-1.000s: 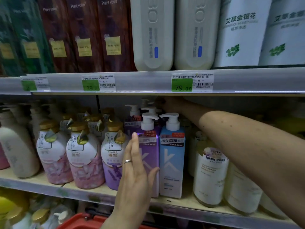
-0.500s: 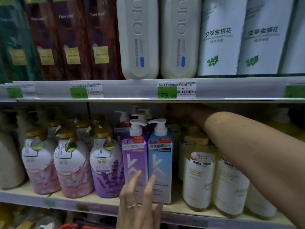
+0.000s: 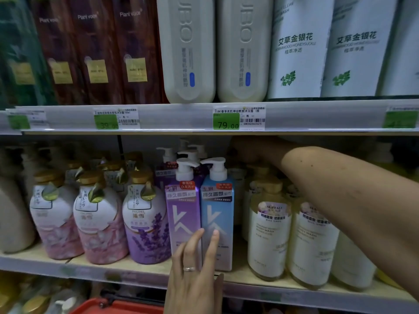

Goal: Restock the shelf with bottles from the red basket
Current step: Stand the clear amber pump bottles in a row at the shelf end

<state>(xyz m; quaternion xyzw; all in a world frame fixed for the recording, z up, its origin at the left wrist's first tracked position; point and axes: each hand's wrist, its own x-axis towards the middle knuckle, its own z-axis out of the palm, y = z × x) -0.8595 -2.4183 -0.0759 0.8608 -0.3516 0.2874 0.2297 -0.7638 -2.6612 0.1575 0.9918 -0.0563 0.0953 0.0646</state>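
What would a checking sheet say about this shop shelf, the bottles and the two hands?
Surface: pale wooden middle shelf, crowded with bottles.
Job's things: purple square pump bottle and blue square pump bottle stand upright side by side at the front edge; red plastic basket shows below.
Clutter: round pink petal bottles, a round lavender bottle, cream gold-capped body-wash bottles.
Grippers: left hand, fingers straight, fingertips on the two square bottles; right hand reaches deep behind, its grip too dark to tell.
Cables: nothing seen.
Surroundings: upper shelf with tall white bottles and a green 79.00 price tag.
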